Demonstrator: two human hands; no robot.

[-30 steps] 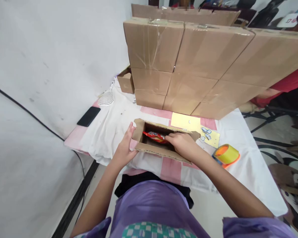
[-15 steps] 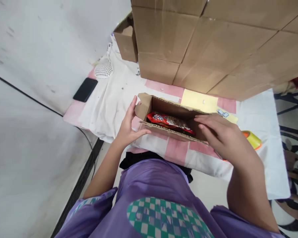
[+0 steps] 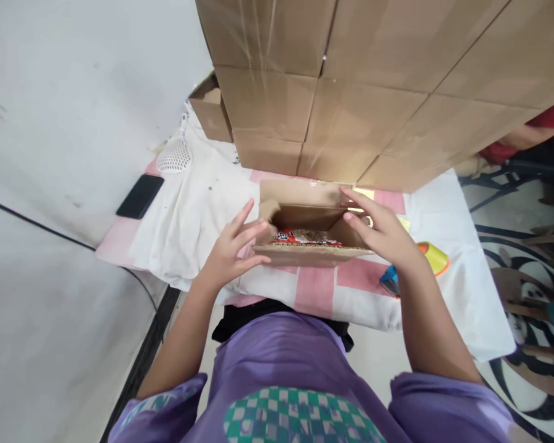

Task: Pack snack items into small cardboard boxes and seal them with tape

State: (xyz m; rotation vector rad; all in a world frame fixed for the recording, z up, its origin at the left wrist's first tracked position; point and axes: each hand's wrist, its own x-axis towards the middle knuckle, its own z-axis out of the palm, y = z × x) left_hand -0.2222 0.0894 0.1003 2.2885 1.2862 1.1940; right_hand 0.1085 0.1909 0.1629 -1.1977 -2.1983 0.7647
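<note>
A small cardboard box [image 3: 300, 257] stands with its top open in front of me, and its far flap is raised. Inside lies a red and brown printed packet [image 3: 305, 237], partly hidden by the near wall. At the box's left end is my left hand [image 3: 233, 249], fingers spread, close to a blurred side flap. My right hand [image 3: 378, 224] reaches over the right end with its fingers apart, the fingertips near the far flap; whether they touch it I cannot tell. Neither hand grips anything.
A wall of stacked cardboard boxes [image 3: 277, 104] rises behind. At left lie a black phone [image 3: 140, 195] and a white slotted skimmer [image 3: 175, 155], with an open carton [image 3: 211, 117] beyond. A yellow and blue tape dispenser [image 3: 434, 258] sits right. Another person's arm [image 3: 526, 136] shows far right.
The far flap of the box now stands up. My right hand has moved from over the box's opening toward that flap. The view has shifted, and another person's arm has come into sight.
</note>
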